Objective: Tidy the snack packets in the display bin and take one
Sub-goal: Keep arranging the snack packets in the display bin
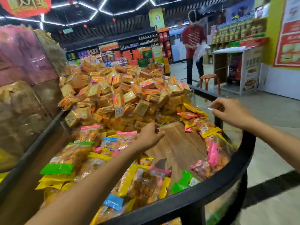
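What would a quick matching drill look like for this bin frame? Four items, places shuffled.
Items:
1. left hand
2. right hand
3. green-topped packet
4. red stool

Places:
A. on the shop floor beyond the bin
B. above the bin's far right rim
C. on the left-side pile of packets
D. over the bare wood-grain floor of the bin, near its middle

Pairs: 1-D, 2-B, 3-C, 4-A
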The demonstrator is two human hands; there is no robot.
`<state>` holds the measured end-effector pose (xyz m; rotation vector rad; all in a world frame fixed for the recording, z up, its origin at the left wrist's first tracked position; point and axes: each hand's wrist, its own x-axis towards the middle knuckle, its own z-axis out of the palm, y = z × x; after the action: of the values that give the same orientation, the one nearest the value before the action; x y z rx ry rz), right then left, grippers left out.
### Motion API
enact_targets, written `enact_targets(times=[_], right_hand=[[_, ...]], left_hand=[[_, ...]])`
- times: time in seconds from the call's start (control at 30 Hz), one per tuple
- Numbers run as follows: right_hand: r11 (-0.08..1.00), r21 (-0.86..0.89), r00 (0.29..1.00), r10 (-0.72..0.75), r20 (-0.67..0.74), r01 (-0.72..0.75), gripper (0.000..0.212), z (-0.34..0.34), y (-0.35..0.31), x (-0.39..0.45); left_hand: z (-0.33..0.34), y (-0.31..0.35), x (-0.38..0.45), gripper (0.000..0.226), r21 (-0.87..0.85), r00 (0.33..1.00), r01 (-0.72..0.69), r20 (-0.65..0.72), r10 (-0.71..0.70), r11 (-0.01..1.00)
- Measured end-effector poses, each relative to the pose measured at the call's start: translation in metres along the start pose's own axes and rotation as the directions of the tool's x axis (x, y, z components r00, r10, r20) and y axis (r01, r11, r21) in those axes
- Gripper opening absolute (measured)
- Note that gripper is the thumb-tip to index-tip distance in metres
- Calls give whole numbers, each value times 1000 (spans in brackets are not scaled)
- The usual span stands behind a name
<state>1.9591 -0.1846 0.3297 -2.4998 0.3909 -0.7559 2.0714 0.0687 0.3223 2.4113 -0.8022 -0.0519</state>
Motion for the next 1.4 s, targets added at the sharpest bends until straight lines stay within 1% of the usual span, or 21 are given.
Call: enact_targets(times=[0.03,0.1,0.13,0.17,0.23,0.3,0.4,0.47,0.53,0.6,0.67,0.73,0.83,0.9,1.07,1.17,1.23,1.3,1.4], right_hand=[[998,-51,999,-35,26,36,16,2,1,-1],[987,-132,994,-81,68,89,19,7,3,-2],[981,-162,992,-94,83,107,20,9,2,-2],[976,-183,990,-102,97,119,22,10,2,-1],[970,-203,987,-112,117,134,23,12,0,-1],[965,-216,985,-121,127,147,23,12,-1,-1],[962,-224,983,-131,131,158,23,11,-2,-2],[960,-227,982,-137,131,164,21,11,-3,-3],[960,-225,982,-136,132,164,20,11,-3,-3],[961,-217,981,-143,129,169,18,11,-2,-4],[960,-220,981,-148,123,173,18,11,-2,-5],[957,-237,983,-142,119,167,19,11,-2,-6],[956,-245,984,-132,120,158,18,12,-2,-7],[961,-232,984,-128,123,153,21,11,-2,-8],[969,-215,989,-99,112,122,25,11,-15,-8],[975,-133,980,-164,114,179,22,27,-53,-7],[969,-45,963,-235,130,243,21,45,-90,-7],[956,32,946,-294,136,293,21,67,-129,-6],[938,163,928,-332,169,306,23,103,-183,-4]], left_hand=[[14,11,7,39,-21,999,-36,40,37,999],[44,32,15,26,-64,982,-112,145,120,992],[58,42,17,28,-91,965,-157,198,172,983],[72,48,17,36,-120,943,-198,249,223,973],[98,55,15,45,-179,900,-234,332,282,956],[117,58,9,46,-217,879,-206,388,278,954],[133,62,0,43,-291,878,-144,404,258,946],[135,64,-3,39,-348,875,-79,425,232,934],[134,64,-5,30,-368,876,-31,438,202,929],[134,62,-8,23,-361,884,-12,432,178,932],[132,62,-12,26,-347,897,5,417,149,938],[131,61,-16,29,-372,905,50,409,116,927],[121,61,-19,19,-426,910,96,404,94,900],[103,60,-21,10,-430,914,86,394,101,899],[29,32,-32,12,-482,947,64,307,100,874],[-18,0,-45,13,-526,970,85,237,50,846],[-46,-24,-56,12,-530,982,102,191,1,842],[-69,-48,-66,16,-543,988,127,144,-56,830],[-92,-76,-77,15,-551,991,131,57,-119,824]])
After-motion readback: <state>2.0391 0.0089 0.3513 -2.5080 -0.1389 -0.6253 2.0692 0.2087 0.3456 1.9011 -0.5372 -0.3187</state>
